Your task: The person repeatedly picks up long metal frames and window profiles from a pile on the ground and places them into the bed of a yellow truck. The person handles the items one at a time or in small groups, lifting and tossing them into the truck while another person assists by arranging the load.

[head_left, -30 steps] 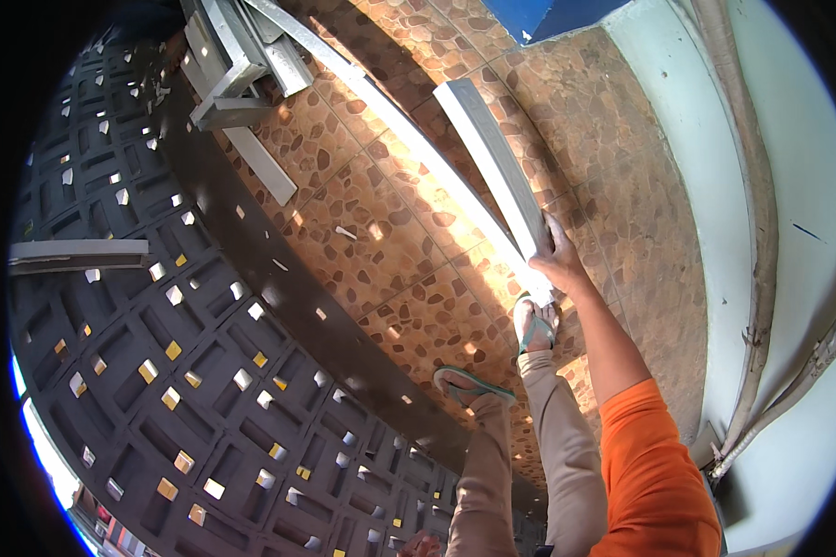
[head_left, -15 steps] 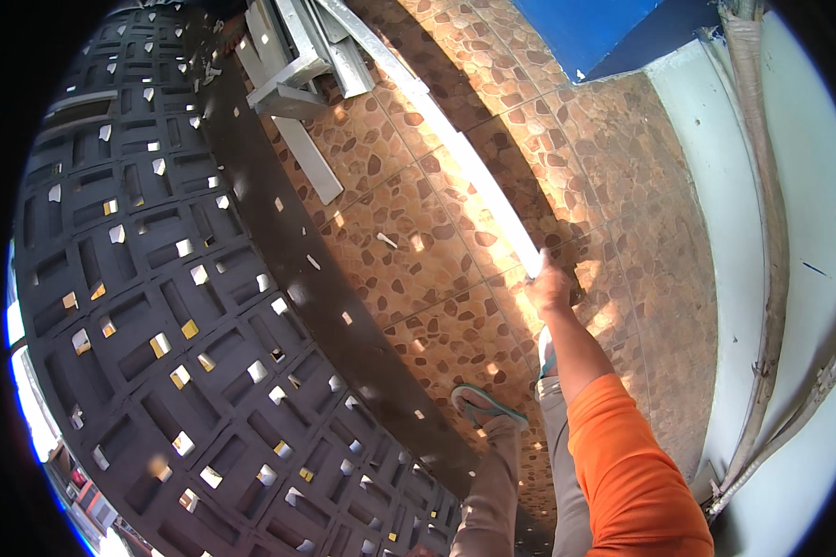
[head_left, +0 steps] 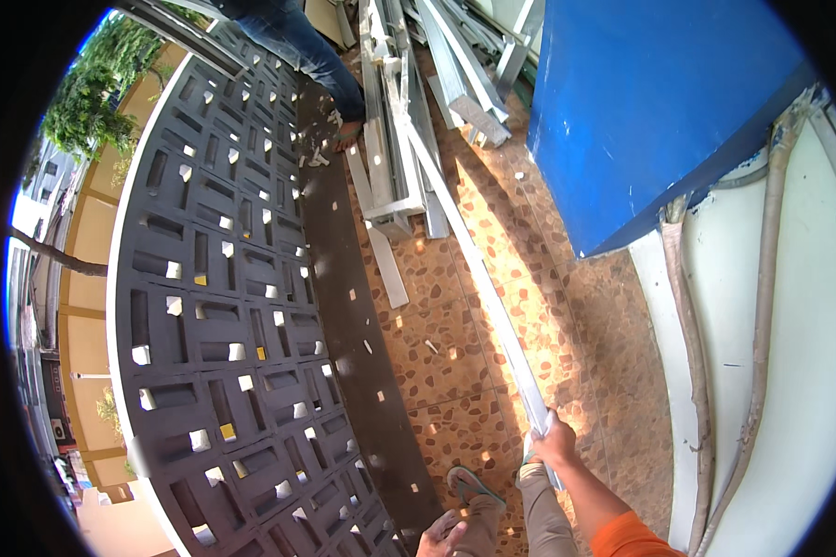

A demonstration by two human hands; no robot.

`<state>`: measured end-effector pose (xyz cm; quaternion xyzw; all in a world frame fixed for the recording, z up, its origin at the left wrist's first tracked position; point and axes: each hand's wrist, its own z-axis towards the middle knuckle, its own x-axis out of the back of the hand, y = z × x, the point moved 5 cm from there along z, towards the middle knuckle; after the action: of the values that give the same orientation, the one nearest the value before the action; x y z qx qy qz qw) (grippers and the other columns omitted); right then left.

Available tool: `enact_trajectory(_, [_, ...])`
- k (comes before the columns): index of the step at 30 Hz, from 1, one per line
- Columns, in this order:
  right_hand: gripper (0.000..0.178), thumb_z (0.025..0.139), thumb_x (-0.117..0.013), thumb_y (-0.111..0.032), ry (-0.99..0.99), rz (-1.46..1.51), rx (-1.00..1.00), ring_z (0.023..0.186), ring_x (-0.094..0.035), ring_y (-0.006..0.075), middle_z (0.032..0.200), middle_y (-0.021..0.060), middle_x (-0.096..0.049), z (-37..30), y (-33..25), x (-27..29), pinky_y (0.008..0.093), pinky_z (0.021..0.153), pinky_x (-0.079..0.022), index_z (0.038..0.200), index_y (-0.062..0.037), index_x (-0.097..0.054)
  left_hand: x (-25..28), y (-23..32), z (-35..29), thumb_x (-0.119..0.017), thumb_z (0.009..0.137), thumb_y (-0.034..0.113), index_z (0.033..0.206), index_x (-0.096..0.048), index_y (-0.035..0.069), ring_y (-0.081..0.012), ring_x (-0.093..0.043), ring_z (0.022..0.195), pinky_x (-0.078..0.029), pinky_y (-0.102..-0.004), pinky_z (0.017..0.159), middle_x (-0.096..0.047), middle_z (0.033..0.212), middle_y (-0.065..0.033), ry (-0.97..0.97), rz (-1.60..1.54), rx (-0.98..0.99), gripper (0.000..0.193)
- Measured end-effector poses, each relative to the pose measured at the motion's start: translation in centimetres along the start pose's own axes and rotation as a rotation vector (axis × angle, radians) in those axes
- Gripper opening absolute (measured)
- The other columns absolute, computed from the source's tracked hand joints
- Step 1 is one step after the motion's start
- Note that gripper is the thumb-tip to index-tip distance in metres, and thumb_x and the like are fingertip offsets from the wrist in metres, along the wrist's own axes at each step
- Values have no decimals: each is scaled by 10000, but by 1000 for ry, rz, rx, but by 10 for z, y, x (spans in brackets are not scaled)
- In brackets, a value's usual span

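Note:
My right hand (head_left: 555,440), below an orange sleeve, is closed around the near end of a long pale metal bar (head_left: 492,295). The bar slants from my legs up and away to the left, its far part lying by a bundle of metal profiles (head_left: 381,176). At the lower edge my left hand (head_left: 443,536) shows only in part, in front of my trouser leg. Its fingers look loosely apart with nothing in them, clear of the bar.
A dark block wall with openings (head_left: 241,325) runs along the left. A co-worker's leg in jeans (head_left: 320,60) stands beside the bundle. More metal profiles (head_left: 460,88) lie at the back. A blue panel (head_left: 659,111) and thick wrapped pipes (head_left: 687,325) border the right. The floor is tiled (head_left: 446,362).
The view has tilted up, bringing in more of the profiles and the co-worker's leg. My left hand has come into view at the bottom. My right hand still grips the bar.

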<state>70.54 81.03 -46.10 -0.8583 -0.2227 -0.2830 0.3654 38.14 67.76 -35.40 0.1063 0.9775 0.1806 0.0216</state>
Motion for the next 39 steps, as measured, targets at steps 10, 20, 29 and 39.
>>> enact_trajectory(10, [637, 763, -759, -330, -152, -274, 69, 883, -707, 432, 884, 230, -713, -188, -117, 90, 501, 822, -563, 1242, 25, -536, -118, 187, -24, -835, 757, 583, 1564, -190, -31, -311, -496, 1362, -395, -389, 1137, -486, 1487, -218, -74, -71, -157, 1202])
enact_trajectory(20, [564, 844, -677, -581, -416, -71, 271, 970, -709, 391, 939, 216, -736, -268, -171, 58, 465, 837, -558, 1091, -75, -692, -30, 182, -80, -865, 753, 457, 1236, -651, 3, -314, -686, 1124, -539, -395, 961, -705, 1197, -188, 493, 584, -86, 697])
enact_trajectory(29, [606, 970, -584, -566, -625, 208, 48, 858, -698, 211, 963, 101, -718, -249, -167, 54, 363, 792, -574, 1200, -15, -685, 54, 138, -199, -924, 707, 375, 1210, -682, -36, -281, -721, 1011, -551, -373, 903, -731, 1123, -190, 430, 453, -149, 693])
enact_trajectory(39, [998, 920, -474, -759, -815, 609, -264, 1353, -456, 474, 1571, 276, -336, -227, -208, 34, 555, 1053, -447, 1590, -54, -248, 77, 56, -341, -873, 699, 462, 1094, -683, -19, -375, -698, 1037, -538, -417, 917, -723, 1079, -234, 560, 706, -122, 651])
